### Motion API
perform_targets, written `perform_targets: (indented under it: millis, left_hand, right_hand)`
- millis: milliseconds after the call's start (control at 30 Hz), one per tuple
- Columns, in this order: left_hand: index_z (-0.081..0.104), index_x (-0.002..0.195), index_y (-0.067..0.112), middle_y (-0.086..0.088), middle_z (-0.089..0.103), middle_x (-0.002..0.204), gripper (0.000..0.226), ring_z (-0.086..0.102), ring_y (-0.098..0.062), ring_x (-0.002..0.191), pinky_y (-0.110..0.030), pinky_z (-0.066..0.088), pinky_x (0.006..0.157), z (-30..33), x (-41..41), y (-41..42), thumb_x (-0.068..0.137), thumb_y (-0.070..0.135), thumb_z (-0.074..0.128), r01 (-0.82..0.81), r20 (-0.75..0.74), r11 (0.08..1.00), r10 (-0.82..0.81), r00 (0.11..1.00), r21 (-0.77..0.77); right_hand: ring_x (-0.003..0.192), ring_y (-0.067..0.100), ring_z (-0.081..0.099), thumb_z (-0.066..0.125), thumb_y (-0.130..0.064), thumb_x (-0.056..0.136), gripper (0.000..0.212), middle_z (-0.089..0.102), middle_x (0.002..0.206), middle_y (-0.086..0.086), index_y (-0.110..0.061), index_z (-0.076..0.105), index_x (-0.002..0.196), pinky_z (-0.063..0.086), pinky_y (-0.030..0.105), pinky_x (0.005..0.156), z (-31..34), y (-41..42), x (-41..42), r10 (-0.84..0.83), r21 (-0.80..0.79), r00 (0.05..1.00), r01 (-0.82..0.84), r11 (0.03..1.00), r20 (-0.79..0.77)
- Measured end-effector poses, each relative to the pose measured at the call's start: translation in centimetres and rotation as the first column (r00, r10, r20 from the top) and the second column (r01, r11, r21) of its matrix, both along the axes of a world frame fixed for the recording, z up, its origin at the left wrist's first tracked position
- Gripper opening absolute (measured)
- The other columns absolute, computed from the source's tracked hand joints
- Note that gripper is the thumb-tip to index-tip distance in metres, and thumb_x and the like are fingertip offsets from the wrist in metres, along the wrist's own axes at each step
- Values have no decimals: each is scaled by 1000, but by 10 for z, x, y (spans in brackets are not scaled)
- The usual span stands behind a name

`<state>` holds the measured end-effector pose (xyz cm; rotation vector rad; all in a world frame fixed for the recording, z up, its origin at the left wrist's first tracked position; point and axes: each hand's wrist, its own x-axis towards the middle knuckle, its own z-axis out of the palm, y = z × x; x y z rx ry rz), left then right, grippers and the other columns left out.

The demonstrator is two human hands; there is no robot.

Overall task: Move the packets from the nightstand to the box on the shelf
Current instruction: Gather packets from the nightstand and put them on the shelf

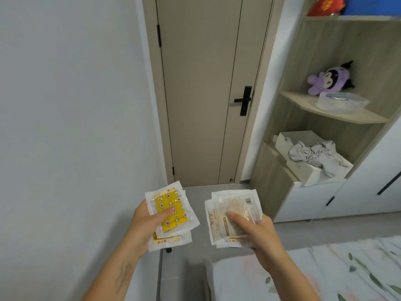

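Packets fill both hands at the lower centre of the frame: the left hand grips a yellow-patterned stack, thumb pressed on the top face and fingers curled out of sight beneath, while the right hand holds a paler stack the same way, thumb on top. Both stacks lie roughly flat, long sides running away from the body toward the door. The likely target, a white box holding crumpled grey cloth, sits on the lower shelf at the right of the frame, above and to the right of both hands and well apart from them. The right hand is plainly nearer, so its stack would probably go in first, with the left crossing over after. Whether this box or the clear container on the shelf above is meant, I cannot tell.
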<state>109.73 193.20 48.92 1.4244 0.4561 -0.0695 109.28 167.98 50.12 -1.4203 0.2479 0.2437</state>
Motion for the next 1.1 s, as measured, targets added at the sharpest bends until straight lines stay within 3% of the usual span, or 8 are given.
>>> perform_targets:
  millis: [333,467,767,900,1000,1100]
  left_hand:
    - [66,109,20,-7,75,100,34,73,-29,89,-52,58,80,2,150,7,78,13,77,59,3,998,-59,998,-1]
    - [67,105,21,-5,76,96,29,74,-26,84,-43,59,71,0,230,3,80,11,76,92,29,996,-92,995,-4]
    - [67,106,17,-9,76,97,30,74,-29,84,-47,59,73,20,431,-38,79,7,75,229,38,973,-228,973,-23]
    - [65,110,13,-11,75,98,34,73,-32,88,-54,57,79,31,505,-66,78,4,76,302,50,953,-300,953,-20]
    - [65,110,11,-10,76,98,35,73,-30,87,-46,59,73,27,547,-88,78,3,76,343,45,939,-342,939,-22]
    - [64,110,10,-11,76,97,34,74,-29,84,-39,59,65,21,586,-117,78,2,75,411,35,911,-410,912,-35]
  right_hand:
    - [86,28,74,73,-7,83,20,76,94,13,-3,71,102,60,37,64,1,7,142,-50,41,999,49,998,16]
    - [88,29,74,72,-7,83,21,76,96,13,-4,70,103,61,39,66,-4,0,214,-76,57,997,74,996,31]
    - [92,33,73,71,-6,83,22,75,100,18,-1,70,105,57,46,79,5,-33,389,-195,113,978,187,976,69]
    - [84,28,75,71,-4,84,18,76,94,15,-1,71,101,60,33,63,20,-58,444,-260,69,961,255,965,95]
    - [81,26,75,71,-3,84,16,76,91,14,0,71,100,58,28,58,20,-80,471,-327,65,940,322,944,92]
    - [83,28,75,72,-5,83,19,76,92,15,1,71,101,59,32,60,13,-101,489,-406,67,911,402,913,72]
